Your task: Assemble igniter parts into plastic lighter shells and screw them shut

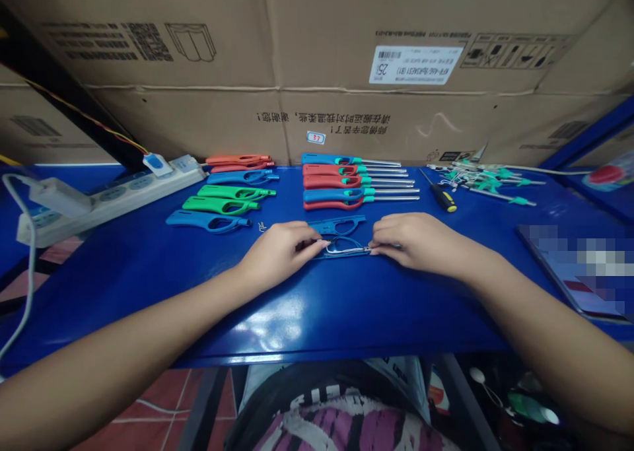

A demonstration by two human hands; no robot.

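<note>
In the middle of the blue table lies an open blue lighter shell half [339,255], with a thin white wire [347,250] running along it. My left hand [280,249] is closed in a pinch at its left end, fingertips by the wire. At its right end my right hand [419,243] pinches, thumb and fingers together; what exactly sits between those fingertips is hidden. Just behind, another blue shell half [339,225] lies flat. Several small metal pieces [262,227] rest left of it, near my left hand.
Behind are lighters with metal tubes [361,181], coloured handle shells [230,193], a screwdriver [440,192] and a pile of wired parts with green ends [488,180]. A power strip [113,197] stands left, a tablet-like device [569,273] right, a cardboard box [327,61] at the back.
</note>
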